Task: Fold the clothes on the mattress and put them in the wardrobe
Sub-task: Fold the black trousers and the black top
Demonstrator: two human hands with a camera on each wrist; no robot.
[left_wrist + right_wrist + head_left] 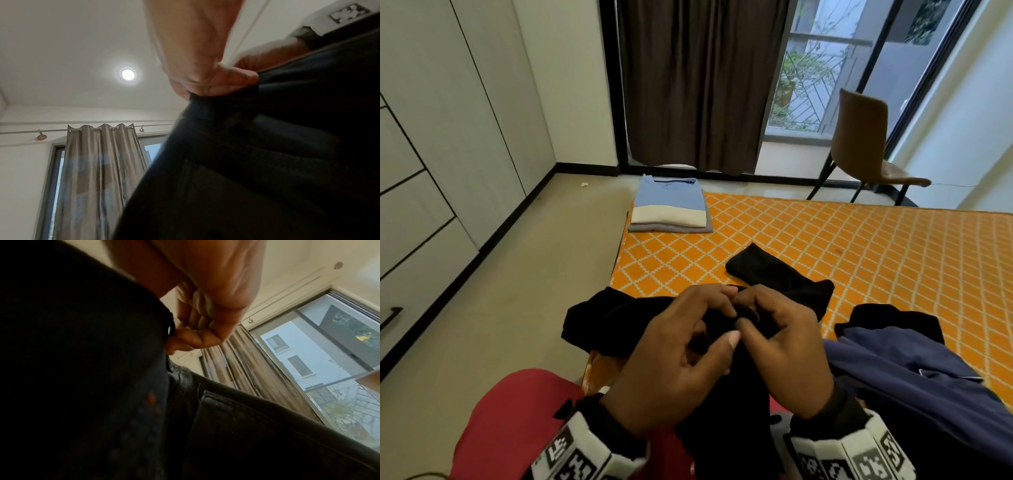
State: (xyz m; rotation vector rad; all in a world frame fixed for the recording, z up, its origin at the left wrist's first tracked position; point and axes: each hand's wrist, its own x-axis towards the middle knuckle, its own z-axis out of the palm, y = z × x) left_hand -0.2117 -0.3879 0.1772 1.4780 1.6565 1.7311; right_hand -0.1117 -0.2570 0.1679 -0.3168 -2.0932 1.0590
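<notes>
A black garment (613,318) is bunched in front of me over the near edge of the orange patterned mattress (825,246). Both hands meet at its top edge. My left hand (688,339) pinches the black cloth (267,146) with curled fingers. Right beside it, my right hand (780,342) grips the same cloth (82,369); its fingers (197,335) are curled at the fabric's edge. One black end (763,267) trails out across the mattress. A navy garment (914,387) lies crumpled to the right. Folded clothes (671,205), light blue on top, are stacked at the mattress's far left corner.
White wardrobe doors and drawers (441,144) line the left wall across a strip of bare floor (524,274). A brown chair (866,147) stands beyond the mattress by the glass door. A dark curtain (698,82) hangs at the back. My red-clad knee (517,411) is at the bottom left.
</notes>
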